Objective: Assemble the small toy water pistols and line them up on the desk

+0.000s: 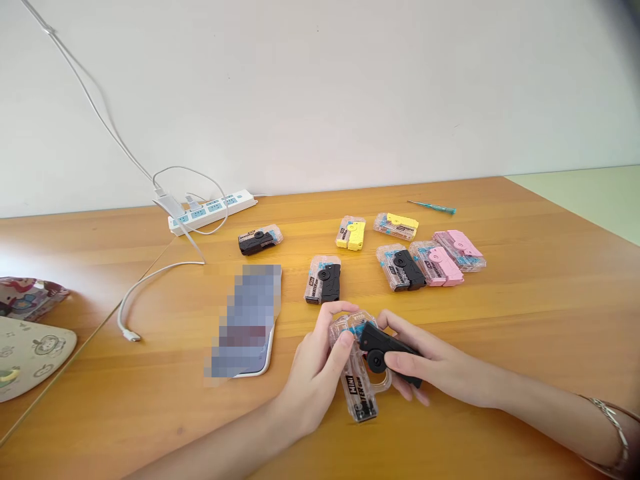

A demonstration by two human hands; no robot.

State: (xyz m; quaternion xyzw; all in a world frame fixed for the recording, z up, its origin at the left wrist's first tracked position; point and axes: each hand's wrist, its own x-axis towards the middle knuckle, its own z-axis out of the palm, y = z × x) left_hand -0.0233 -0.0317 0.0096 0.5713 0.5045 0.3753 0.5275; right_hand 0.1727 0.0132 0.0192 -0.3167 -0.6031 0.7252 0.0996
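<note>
A mini water gun (354, 375) with a clear body and a black grip is held between my two hands above the near part of the table. My left hand (313, 367) pinches the clear body, thumb on top. My right hand (437, 363) is closed around the black grip, which is swung partly out from the body, with the thumb by its round pivot. A clear trigger loop shows between the two parts. Just beyond my hands lie folded water guns: a black one (330, 283), another black one (410, 270) and a pink one (447, 267).
Further back are a black water gun (257, 241), two yellow ones (356, 235) and a second pink one (465, 245). A teal-handled screwdriver (440, 208) lies behind them. Left are a phone (250, 320), a power strip (213, 212), a white cable (131, 293) and a patterned item (37, 353).
</note>
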